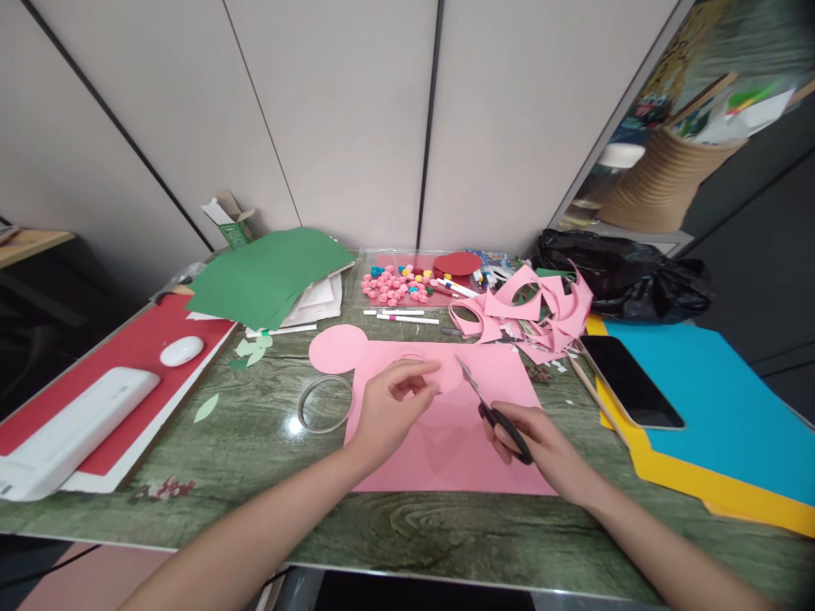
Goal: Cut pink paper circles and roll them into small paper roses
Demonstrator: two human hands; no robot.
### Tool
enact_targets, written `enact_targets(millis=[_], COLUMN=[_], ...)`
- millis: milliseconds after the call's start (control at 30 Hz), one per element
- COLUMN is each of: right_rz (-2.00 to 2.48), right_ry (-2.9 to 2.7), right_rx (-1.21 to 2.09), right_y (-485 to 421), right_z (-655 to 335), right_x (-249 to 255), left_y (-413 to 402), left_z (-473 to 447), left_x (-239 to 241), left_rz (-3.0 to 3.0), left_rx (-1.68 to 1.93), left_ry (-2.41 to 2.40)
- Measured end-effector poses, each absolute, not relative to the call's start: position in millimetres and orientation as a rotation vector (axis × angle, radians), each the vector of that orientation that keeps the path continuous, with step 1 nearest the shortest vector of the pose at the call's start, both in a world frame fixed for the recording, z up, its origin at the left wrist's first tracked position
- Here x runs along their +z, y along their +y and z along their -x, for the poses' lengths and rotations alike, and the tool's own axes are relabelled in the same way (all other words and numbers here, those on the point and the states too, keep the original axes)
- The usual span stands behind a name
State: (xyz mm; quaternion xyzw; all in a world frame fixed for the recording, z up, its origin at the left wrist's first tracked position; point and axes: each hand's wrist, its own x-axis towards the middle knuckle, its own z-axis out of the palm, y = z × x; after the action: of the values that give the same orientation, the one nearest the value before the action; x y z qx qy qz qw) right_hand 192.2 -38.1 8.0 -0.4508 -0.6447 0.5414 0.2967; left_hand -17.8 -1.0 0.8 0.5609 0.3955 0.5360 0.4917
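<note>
Standing at ten o'clock, a green-and-white carton (235, 231) bears print too blurred to read. Centrally, the left hand (396, 399) pinches a pink paper disc (451, 373) above a pink sheet (420, 462); at four o'clock, the right hand (540, 437) grips black-handled scissors (511, 430), blades toward eleven.

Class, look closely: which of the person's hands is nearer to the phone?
Right. The right hand, holding scissors, is left of the phone, not touching it; the left hand is farther left, over the pink sheet.
</note>
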Motion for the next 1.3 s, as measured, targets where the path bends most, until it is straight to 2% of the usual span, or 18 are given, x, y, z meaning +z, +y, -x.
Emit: enact_targets(millis=[1300], right_rz=[1.173], right_ry=[-1.711], right_rx=[1.441], right_y=[-36.7], right_z=[-193.3], right_x=[6.3], left_y=[-1.0], left_z=[19.4], left_x=[8.2], left_rz=[-1.366], left_rx=[1.373], left_ry=[1.036])
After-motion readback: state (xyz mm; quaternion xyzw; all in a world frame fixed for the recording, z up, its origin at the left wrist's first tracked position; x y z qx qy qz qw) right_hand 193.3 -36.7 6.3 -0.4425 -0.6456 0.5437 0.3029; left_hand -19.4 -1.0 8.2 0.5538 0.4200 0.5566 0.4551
